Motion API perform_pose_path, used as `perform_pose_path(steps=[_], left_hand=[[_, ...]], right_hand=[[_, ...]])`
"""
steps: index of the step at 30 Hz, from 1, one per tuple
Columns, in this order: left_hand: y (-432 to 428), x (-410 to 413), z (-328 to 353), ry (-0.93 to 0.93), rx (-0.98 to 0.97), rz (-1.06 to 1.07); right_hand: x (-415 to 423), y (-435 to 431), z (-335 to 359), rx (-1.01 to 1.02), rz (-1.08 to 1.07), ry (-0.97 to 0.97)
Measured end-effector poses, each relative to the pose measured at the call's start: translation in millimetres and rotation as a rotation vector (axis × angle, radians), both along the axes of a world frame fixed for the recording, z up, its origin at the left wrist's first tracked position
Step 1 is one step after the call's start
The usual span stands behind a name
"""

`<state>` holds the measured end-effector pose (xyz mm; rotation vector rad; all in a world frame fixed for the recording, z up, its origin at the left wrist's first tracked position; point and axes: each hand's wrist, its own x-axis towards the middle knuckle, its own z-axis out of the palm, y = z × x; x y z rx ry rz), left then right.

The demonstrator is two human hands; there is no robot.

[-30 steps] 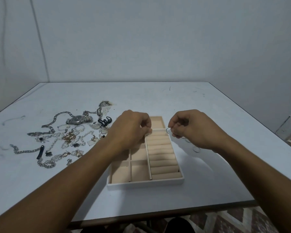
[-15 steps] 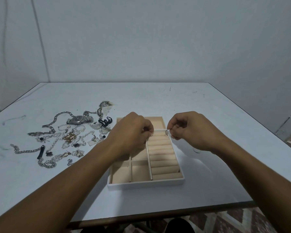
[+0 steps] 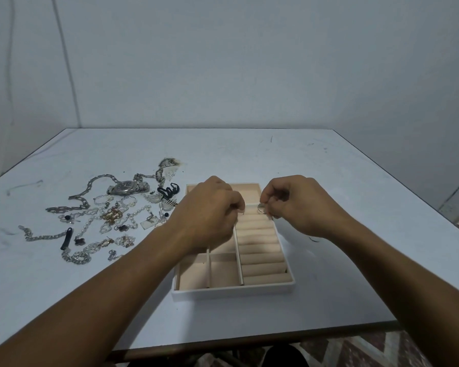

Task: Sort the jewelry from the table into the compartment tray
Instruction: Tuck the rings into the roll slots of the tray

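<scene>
A white compartment tray (image 3: 233, 290) with beige lining sits in the middle of the table; its right half holds padded ring rolls (image 3: 260, 247). My right hand (image 3: 300, 205) pinches a small silver ring (image 3: 260, 207) just above the far ring rolls. My left hand (image 3: 210, 215) hovers over the tray's far left compartments with fingers curled tight; what it holds, if anything, is hidden. A pile of jewelry (image 3: 109, 215) lies left of the tray: chains, a silver watch (image 3: 127, 187), pearl strands, pendants and black pieces.
A small dark ring (image 3: 314, 239) lies on the table to the right of the tray, partly hidden by my right wrist. The table's front edge (image 3: 249, 340) runs below my forearms. Walls stand close behind and to the right.
My right hand has carried the ring leftward and down, from beside the tray to over the ring rolls. My left hand stayed over the tray, shifting slightly.
</scene>
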<state>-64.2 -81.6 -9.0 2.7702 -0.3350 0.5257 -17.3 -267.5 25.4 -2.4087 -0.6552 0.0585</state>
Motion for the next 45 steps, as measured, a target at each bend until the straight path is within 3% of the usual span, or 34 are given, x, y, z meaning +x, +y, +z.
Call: perform_pose_path(steps=[20,30,37,45], left_hand=[[-3.1,-4.8,-6.6,-0.051,0.049,-0.042],[5.6,-6.3,-5.0,-0.014,-0.097,-0.001],[13.4,-7.1,-1.7,-0.002,-0.097,0.029],[12.1,-8.3,-0.4,0.011,-0.083,0.049]], right_hand=[[8.6,13.4,-21.4,0.005,0.016,-0.076],[5.6,14.7,-26.0,0.037,0.043,-0.123],[2.7,16.7,-26.7,0.016,0.048,-0.117],[1.3,12.7,-30.0,-0.075,0.113,-0.263]])
